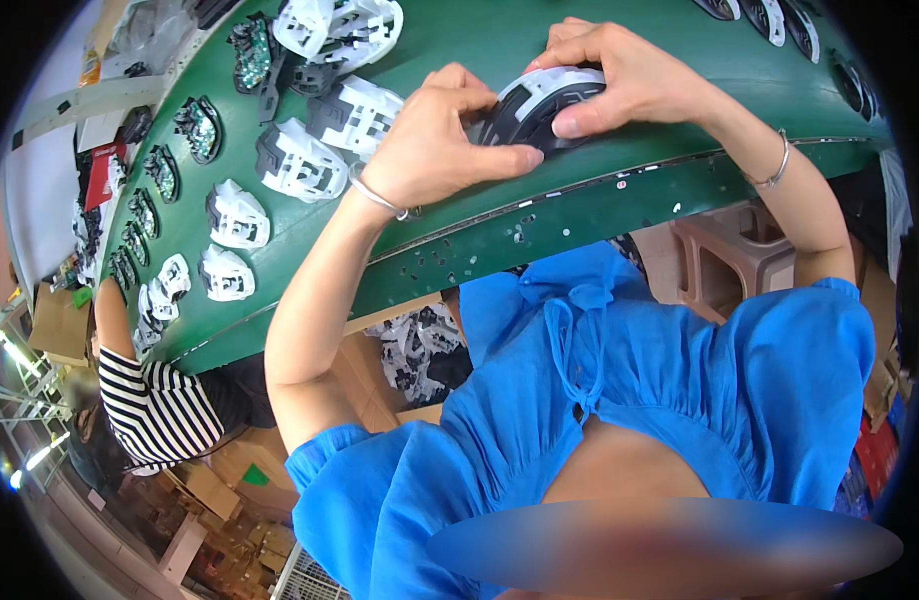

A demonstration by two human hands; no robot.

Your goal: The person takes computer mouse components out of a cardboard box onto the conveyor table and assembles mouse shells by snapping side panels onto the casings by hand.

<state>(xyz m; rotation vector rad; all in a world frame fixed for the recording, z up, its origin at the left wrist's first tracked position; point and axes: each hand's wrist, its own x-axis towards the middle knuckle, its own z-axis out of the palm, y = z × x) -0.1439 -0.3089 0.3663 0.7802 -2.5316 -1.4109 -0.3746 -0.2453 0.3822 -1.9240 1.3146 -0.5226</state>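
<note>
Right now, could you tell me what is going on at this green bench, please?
A person in a blue top is working at the long green conveyor bench. Both hands, the left hand and the right hand, grip one rounded black-and-white plastic shell resting on the bench surface. To the left, more white plastic shells and green circuit boards lie in rows. Another person in a striped shirt sits further along the bench.

We saw the black-and-white shell (pixel 541 105) half covered by our left hand (pixel 441 140) and right hand (pixel 619 80), its far side hidden, parts (pixel 769 15) right of that shell cut off by the top edge, circuit boards (pixel 139 225) far left of it too small to tell.
</note>
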